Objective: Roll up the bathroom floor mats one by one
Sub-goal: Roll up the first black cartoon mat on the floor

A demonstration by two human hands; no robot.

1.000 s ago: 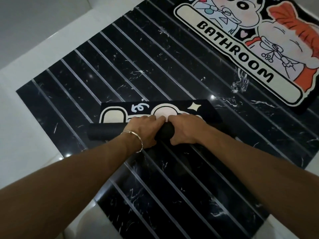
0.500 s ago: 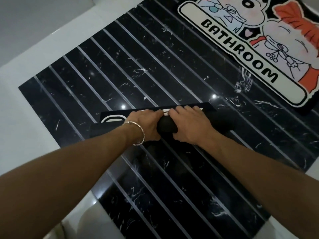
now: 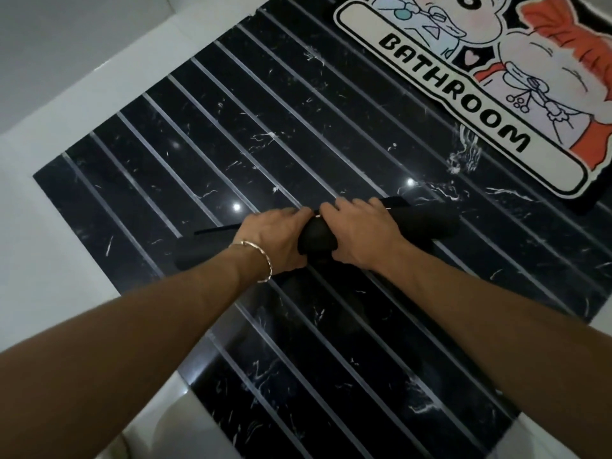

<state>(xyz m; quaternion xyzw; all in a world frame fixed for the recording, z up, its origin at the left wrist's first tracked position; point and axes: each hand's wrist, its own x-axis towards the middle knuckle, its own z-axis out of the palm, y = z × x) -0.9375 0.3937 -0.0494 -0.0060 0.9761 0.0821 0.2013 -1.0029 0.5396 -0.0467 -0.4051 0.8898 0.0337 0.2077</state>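
Both hands — left hand (image 3: 275, 238), right hand (image 3: 359, 235) — are clamping the black rubbery rolled mat (image 3: 316, 238), whose thin free edge (image 3: 395, 201) beyond it is risking springing loose

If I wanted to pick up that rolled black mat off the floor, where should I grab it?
Probably around the middle of the rolled mat, from above, where the left hand and right hand press now. It is a long roll lying flat; a central grip should balance it and pin the loose last edge.
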